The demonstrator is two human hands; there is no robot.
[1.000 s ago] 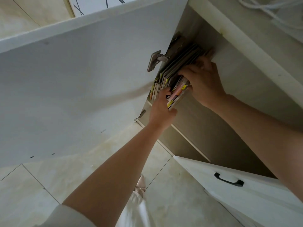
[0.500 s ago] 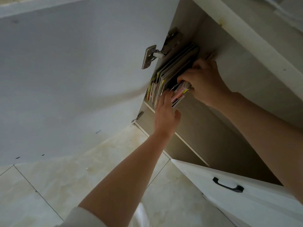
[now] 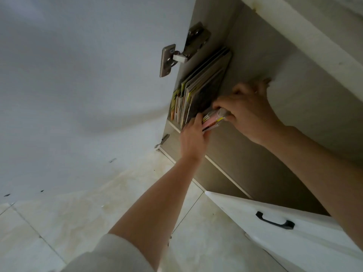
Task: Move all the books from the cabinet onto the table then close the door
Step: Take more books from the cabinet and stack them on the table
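Dim, soft daylight — cabinet interior (image 3: pixel 255 158) shadowed, hands slightly motion-blurred, wide-angle bending at edges.

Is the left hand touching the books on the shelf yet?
Touching. The head view shows the left hand with its fingers pressed against the lower edge of the books.

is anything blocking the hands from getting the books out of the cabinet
Nothing visible does. Both the left hand and the right hand are already on the books, the door is swung wide open to the left, and the shelf space in front of the books is free.
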